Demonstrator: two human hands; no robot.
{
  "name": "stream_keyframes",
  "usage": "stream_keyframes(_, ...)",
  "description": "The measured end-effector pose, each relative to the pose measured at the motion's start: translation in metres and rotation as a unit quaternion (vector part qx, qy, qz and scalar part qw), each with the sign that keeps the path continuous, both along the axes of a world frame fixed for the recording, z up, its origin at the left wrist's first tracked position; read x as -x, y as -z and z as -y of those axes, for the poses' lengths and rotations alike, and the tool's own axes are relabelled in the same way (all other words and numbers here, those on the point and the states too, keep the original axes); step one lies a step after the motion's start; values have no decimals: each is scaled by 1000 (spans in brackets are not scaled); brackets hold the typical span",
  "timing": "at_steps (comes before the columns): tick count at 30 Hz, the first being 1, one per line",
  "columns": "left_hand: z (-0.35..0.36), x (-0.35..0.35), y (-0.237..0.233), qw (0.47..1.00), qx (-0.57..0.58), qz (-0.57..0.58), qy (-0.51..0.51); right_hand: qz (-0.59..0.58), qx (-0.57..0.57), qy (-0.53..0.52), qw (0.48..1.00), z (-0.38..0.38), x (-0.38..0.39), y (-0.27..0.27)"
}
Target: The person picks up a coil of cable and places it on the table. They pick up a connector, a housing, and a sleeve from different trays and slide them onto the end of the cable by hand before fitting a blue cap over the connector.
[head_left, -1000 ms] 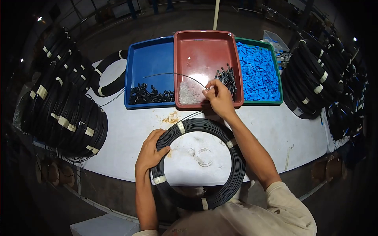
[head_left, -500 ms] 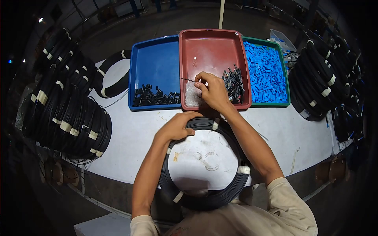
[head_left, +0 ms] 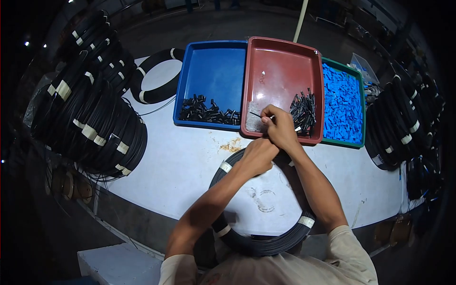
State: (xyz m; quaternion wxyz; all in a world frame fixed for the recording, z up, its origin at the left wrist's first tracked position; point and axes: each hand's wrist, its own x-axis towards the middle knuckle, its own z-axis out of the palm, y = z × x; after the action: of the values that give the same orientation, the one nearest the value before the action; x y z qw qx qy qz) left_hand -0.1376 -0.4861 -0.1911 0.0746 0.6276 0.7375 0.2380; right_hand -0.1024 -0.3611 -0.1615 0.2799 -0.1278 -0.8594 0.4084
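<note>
A coil of black cable (head_left: 267, 246), bound with pale tape bands, rests partly on the table and partly over its front edge, against the person's shirt. My left hand (head_left: 260, 156) is closed on the coil's far side, its fingertips mostly hidden. Just beyond it, my right hand (head_left: 281, 127) pinches a thin black rod-like piece (head_left: 255, 114) between thumb and index finger. That hand is over the near side of the red tray (head_left: 282, 57), which holds small clear pieces (head_left: 254, 124) at left and slim black parts (head_left: 304, 111) at right.
A blue tray (head_left: 216, 61) with short black parts stands to the left, a green tray (head_left: 364, 114) of blue pieces to the right. Stacked cable coils (head_left: 95, 123) fill the table's left side; more coils (head_left: 394, 123) stand at right. A single coil (head_left: 135, 85) lies behind.
My left hand has slid right along the coil, close to my right hand. The right hand still pinches the thin black piece over the red tray. The view has shifted, moving the trays rightward.
</note>
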Motion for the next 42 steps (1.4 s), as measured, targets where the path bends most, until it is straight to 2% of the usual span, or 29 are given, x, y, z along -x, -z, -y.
stream_keyframes(3,0,2,-1,999,-33,22,18,13,49,11,999,-16,-17,-1)
stream_keyframes(6,0,1,-13,996,-76,43,19,7,25,-21,999,-24,-37,-7)
stream_keyframes(7,-2,2,-10,999,-14,36,27,11,9,-36,999,-26,-41,-3)
stream_keyframes(10,1,0,-9,997,-50,38,49,54,-39,-50,997,-25,-55,8)
stream_keyframes(11,2,0,-11,998,7,56,41,36,0,-16,999,-22,-58,14)
stream_keyframes(12,6,0,-18,998,7,58,36,18,39,18,999,-19,-60,18)
stream_keyframes(14,16,1,-29,990,-46,125,43,6,25,19,1000,-18,-62,18)
stream_keyframes(16,25,13,-37,988,-60,135,34,-55,-16,-3,998,-15,-63,18)
stream_keyframes(18,33,42,-53,981,-78,166,70,-23,-32,-43,998,-10,-66,10)
stream_keyframes(21,64,89,-69,961,-53,269,-25,-30,-42,-79,996,-11,-67,11)
stream_keyframes(22,77,111,-68,964,-90,249,5,-31,-43,-77,996,-11,-68,10)
stream_keyframes(24,99,145,-64,953,-99,271,-93,-24,-26,-88,996,-11,-70,7)
stream_keyframes(25,111,163,-72,953,-64,147,-256,-34,-39,-98,994,-13,-68,11)
stream_keyframes(26,116,172,-72,951,-53,56,-299,-34,-22,-105,994,-13,-68,13)
stream_keyframes(28,122,191,-62,951,-68,-24,-300,-22,-15,-116,993,-15,-69,9)
stream_keyframes(31,114,207,-47,949,-14,-16,-314,-17,2,-116,993,-16,-68,8)
stream_keyframes(36,88,218,-33,925,11,-112,-364,-12,5,-116,993,-17,-68,8)
stream_keyframes(38,84,226,-30,939,-27,-227,-258,-5,-5,-115,993,-16,-67,7)
stream_keyframes(42,79,222,-35,940,-4,-226,-256,-4,-7,-119,993,-17,-66,9)
